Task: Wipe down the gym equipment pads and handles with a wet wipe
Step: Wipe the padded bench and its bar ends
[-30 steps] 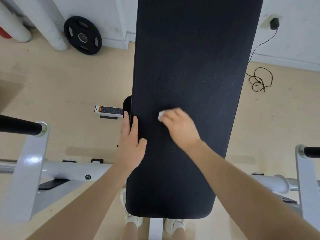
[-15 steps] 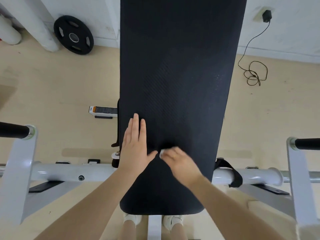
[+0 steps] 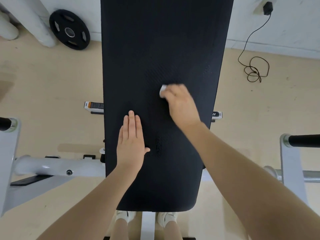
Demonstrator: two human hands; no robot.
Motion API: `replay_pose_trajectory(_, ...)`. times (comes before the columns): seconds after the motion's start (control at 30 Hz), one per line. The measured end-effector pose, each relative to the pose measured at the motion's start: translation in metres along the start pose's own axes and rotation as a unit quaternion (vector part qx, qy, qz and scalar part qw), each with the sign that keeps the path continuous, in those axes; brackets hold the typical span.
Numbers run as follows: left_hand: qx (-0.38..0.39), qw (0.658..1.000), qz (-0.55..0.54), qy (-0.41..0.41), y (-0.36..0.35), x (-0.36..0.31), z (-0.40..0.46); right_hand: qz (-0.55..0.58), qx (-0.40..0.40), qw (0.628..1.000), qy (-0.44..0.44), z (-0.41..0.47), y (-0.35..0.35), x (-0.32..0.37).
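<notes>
A long black bench pad (image 3: 162,49) runs from the top of the view down to my feet. My right hand (image 3: 181,104) presses a small white wet wipe (image 3: 162,91) onto the pad's middle, right of centre; only a bit of the wipe shows past my fingers. My left hand (image 3: 130,142) lies flat, palm down, fingers together, on the pad's left part, nearer to me. A black-gripped handle (image 3: 304,140) on a white upright sticks in from the right, another black handle (image 3: 5,123) from the left.
White frame tubes (image 3: 57,166) cross under the pad on both sides. A black weight plate (image 3: 69,29) leans on the wall at back left. A black cable (image 3: 254,68) lies coiled on the beige floor at right. My white shoes (image 3: 124,216) show below the pad's near end.
My right hand with the wipe slid away from me and to the right along the pad. My left hand stayed flat on the pad's left part.
</notes>
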State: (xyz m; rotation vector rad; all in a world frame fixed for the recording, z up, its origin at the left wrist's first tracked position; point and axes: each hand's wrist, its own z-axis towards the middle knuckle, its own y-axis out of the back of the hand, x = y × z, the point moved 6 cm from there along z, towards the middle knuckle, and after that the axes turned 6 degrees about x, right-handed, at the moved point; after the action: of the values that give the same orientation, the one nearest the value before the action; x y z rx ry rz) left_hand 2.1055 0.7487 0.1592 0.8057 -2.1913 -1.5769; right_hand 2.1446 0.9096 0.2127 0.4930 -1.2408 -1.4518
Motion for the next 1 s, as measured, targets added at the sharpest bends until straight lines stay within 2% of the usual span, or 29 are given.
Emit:
replay_pose_trajectory(0.1, 0.001, 1.0, -0.009, 0.019, 0.001, -0.001, 0.0, 0.008, 0.107, 0.992, 0.065, -0.09, -0.025, 0.027)
replay_pose_trajectory(0.17, 0.009, 1.0, -0.011, 0.019, -0.001, -0.004, -0.001, -0.017, 0.196, 0.973, 0.12, -0.152, -0.038, 0.045)
replay_pose_trajectory(0.23, 0.003, 0.999, -0.021, 0.029, -0.002, -0.007, -0.003, -0.033, 0.24, 0.958, 0.155, -0.179, -0.042, 0.052)
replay_pose_trajectory(0.33, -0.011, 0.997, -0.026, 0.068, -0.001, -0.009, -0.013, -0.039, 0.201, 0.965, 0.166, -0.146, -0.031, 0.037)
replay_pose_trajectory(0.4, -0.02, 0.995, -0.047, 0.082, -0.002, -0.01, -0.018, -0.047, 0.137, 0.981, 0.127, -0.1, -0.016, 0.012)
replay_pose_trajectory(0.53, -0.066, 0.994, -0.069, 0.054, -0.004, -0.025, -0.027, -0.078, 0.032, 0.996, 0.021, -0.024, 0.032, -0.044)
replay_pose_trajectory(0.63, -0.02, 0.997, -0.07, 0.022, -0.011, -0.046, -0.029, -0.066, 0.022, 0.997, 0.015, -0.02, 0.043, -0.06)
replay_pose_trajectory(0.7, 0.047, 0.997, -0.05, 0.019, -0.025, -0.053, -0.028, -0.041, 0.045, 0.998, 0.026, -0.05, 0.033, -0.055)
replay_pose_trajectory(0.73, 0.056, 0.998, -0.033, 0.021, -0.029, -0.054, -0.028, -0.031, 0.072, 0.996, 0.033, -0.074, 0.026, -0.05)
replay_pose_trajectory(0.9, 0.049, 0.998, -0.019, 0.042, -0.031, -0.057, -0.028, -0.02, 0.259, 0.962, 0.082, -0.197, 0.007, -0.026)
replay_pose_trajectory(1.0, 0.058, 0.997, -0.02, 0.046, -0.032, -0.058, -0.029, -0.019, 0.248, 0.964, 0.097, -0.177, 0.015, -0.034)
